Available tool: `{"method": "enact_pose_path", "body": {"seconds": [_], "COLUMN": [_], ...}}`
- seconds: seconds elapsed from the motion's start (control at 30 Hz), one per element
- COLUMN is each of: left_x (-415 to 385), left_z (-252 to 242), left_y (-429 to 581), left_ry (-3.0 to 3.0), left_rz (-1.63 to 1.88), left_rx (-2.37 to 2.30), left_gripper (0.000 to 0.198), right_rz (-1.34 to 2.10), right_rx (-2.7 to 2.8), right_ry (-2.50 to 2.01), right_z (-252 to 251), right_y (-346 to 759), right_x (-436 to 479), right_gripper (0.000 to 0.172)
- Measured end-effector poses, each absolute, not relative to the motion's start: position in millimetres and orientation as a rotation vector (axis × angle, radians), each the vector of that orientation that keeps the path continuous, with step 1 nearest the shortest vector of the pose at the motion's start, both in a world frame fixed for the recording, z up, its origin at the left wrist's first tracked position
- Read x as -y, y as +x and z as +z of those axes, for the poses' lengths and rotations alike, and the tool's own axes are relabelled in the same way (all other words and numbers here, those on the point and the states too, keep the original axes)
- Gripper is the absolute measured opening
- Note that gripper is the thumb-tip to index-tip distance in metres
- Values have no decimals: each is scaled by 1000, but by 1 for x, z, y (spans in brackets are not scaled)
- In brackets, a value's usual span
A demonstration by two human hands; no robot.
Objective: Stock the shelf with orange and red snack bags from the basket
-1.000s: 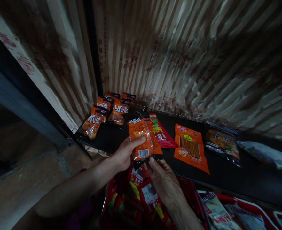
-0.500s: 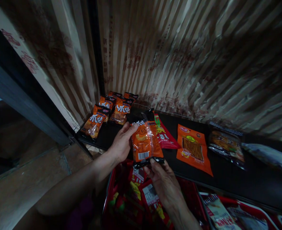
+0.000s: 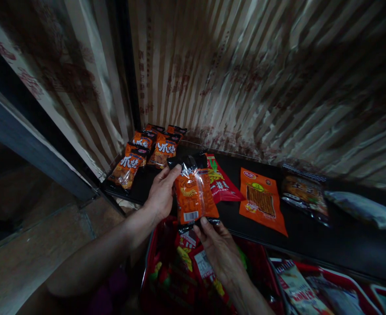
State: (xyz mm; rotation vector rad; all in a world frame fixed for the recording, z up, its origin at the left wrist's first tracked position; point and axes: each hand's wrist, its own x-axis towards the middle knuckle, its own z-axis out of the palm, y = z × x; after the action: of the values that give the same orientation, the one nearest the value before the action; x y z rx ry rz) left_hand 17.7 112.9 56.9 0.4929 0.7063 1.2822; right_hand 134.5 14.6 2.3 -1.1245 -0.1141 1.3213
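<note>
At least 5 orange bags [image 3: 127, 168] are bunched on the shelf [image 3: 311, 247], easily toppled, probably, if bumped. The held bag [image 3: 193, 192] is gripped along its left edge by the left hand [image 3: 160, 192], thumb in front, other fingers mostly hidden. It's held up near the shelf's front edge, seemingly above the red basket [image 3: 263, 264], so it could get dropped in there if the slick bottom seam, pinched by the right hand [image 3: 221, 243], is let slip. The red bag [image 3: 226, 188] behind could get nudged too.

Orange-and-black snack packet [image 3: 193, 192], striped beige backdrop [image 3: 193, 78], red basket [image 3: 257, 253]
</note>
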Motion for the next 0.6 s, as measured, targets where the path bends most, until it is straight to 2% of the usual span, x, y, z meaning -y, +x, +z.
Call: {"method": "enact_pose_path", "body": {"seconds": [0.6], "left_x": [-118], "left_z": [63], "left_y": [23], "left_ry": [496], "left_rz": [1314], "left_rx": [-694], "left_gripper": [29], "right_rz": [1249], "right_rx": [235], "right_ry": [-1241], "right_z": [0], "right_y": [135], "right_x": [-11], "right_gripper": [39]}}
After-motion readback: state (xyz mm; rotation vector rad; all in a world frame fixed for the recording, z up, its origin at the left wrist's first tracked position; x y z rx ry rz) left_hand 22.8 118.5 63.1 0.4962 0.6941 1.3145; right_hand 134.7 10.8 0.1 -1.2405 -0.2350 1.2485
